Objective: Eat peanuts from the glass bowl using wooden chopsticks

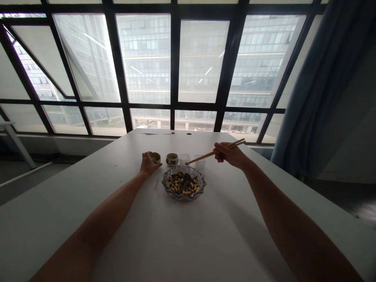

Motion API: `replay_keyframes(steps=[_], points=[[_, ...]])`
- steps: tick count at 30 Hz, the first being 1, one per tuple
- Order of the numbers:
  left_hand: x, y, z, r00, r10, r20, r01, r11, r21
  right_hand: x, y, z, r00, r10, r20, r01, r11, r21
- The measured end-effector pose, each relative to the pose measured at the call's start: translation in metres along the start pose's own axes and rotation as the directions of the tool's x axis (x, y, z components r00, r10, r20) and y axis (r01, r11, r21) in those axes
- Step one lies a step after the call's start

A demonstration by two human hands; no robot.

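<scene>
My right hand [226, 153] grips a pair of wooden chopsticks [202, 157], whose tips point left and hold a small dark piece just above the glass bowl's far side. The scalloped glass bowl [184, 196] contains peanuts and dark seeds. Around the left ceramic cup [155, 157] my left hand [149, 163] is wrapped, thumb at its near side. A second ceramic cup [172, 159] with dark characters stands to its right. Two translucent cups, one [184, 158] behind the chopstick tips and another [200, 163] farther right, are behind the bowl.
The white table [182, 243] stretches toward large black-framed windows. Sheets of paper [154, 131] lie at its far left, near two dark round spots. A blue curtain [311, 94] hangs at the right, and a white metal frame [22, 145] stands at the left.
</scene>
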State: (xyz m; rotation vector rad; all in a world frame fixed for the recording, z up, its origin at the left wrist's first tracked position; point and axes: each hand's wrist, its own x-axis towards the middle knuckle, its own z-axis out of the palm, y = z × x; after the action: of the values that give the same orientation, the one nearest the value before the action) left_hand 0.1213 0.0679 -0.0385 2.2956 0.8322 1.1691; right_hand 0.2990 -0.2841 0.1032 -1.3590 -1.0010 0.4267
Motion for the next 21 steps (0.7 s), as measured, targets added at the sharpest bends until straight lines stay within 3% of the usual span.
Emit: replay_keyframes(steps=[6, 11, 21], points=[[-0.005, 0.002, 0.000, 0.995, 0.089, 0.038, -0.089, 0.996, 0.002, -0.014, -0.040, 0.005, 0.988, -0.142, 0.059, 0.152, 0.954, -0.257], [-0.006, 0.005, -0.001, 0.994, 0.096, 0.047, -0.097, 0.995, 0.005, -0.027, -0.067, 0.012, 0.964, -0.240, 0.111, 0.264, 0.900, -0.346], [-0.008, 0.008, -0.003, 0.994, 0.093, 0.057, -0.093, 0.996, 0.006, -0.021, -0.055, 0.002, 0.973, -0.216, 0.084, 0.231, 0.916, -0.328]])
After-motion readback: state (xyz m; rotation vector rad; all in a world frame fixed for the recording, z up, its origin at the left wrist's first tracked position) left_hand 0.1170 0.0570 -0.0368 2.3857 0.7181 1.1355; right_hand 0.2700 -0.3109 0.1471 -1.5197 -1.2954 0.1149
